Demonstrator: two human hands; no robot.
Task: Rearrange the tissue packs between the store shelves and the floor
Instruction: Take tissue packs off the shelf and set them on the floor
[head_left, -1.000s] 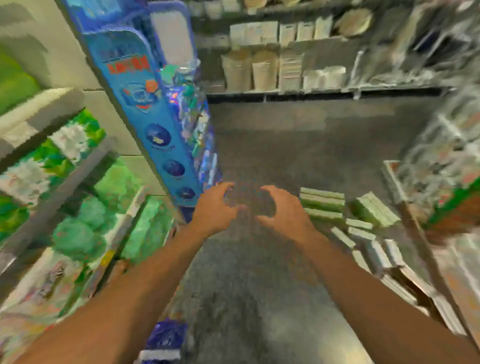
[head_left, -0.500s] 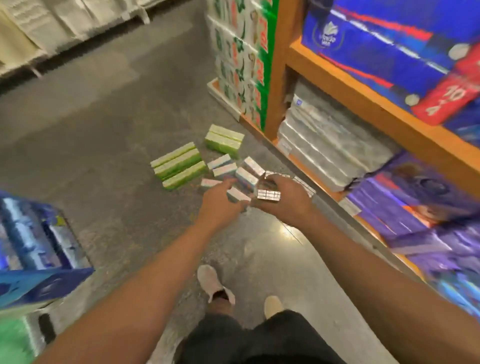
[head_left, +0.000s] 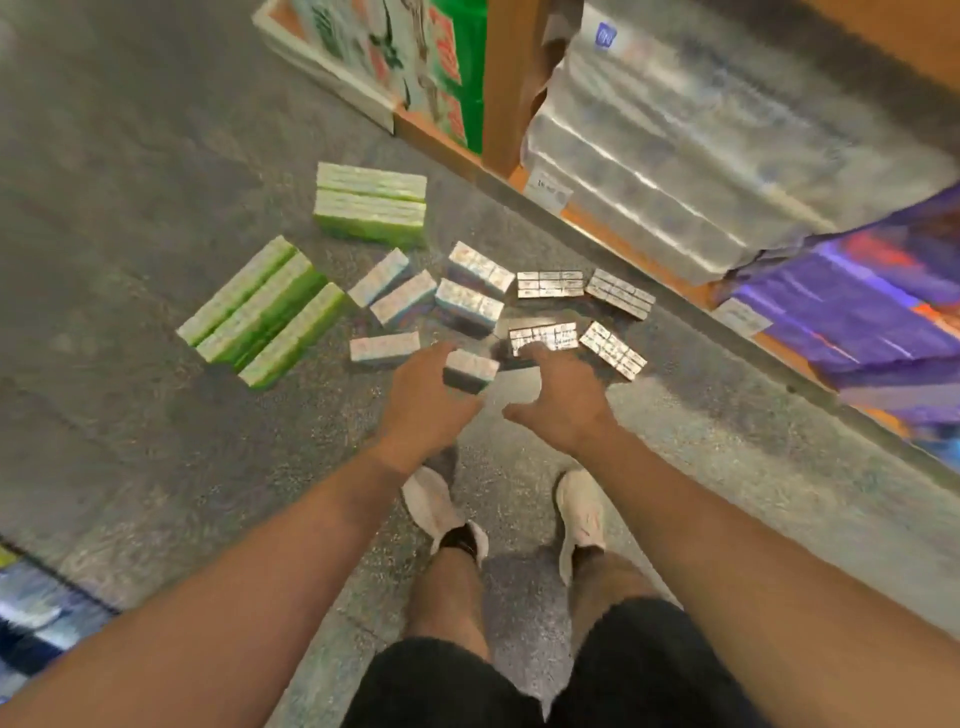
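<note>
Several tissue packs lie on the grey floor (head_left: 130, 208). Three long green packs (head_left: 260, 312) sit side by side at the left, and two more green packs (head_left: 371, 210) lie behind them. Small white packs (head_left: 470, 306) are clustered in the middle, with flat labelled packs (head_left: 621, 293) to their right. My left hand (head_left: 426, 410) hovers with spread fingers over a small white pack (head_left: 470, 370) and holds nothing. My right hand (head_left: 563, 400) is also spread and empty, above a flat pack (head_left: 543, 338).
An orange wooden shelf (head_left: 506, 88) runs along the right, holding clear-wrapped tissue bundles (head_left: 675, 182), purple packs (head_left: 857, 322) and green-and-white cartons (head_left: 415, 52). Blue packs (head_left: 31, 613) stand at the lower left. My feet in white shoes (head_left: 436, 509) stand just short of the packs.
The view has swung from the aisle down to the packs on the floor by the shelf. Both hands stay out in front, empty, and now hover over the small packs.
</note>
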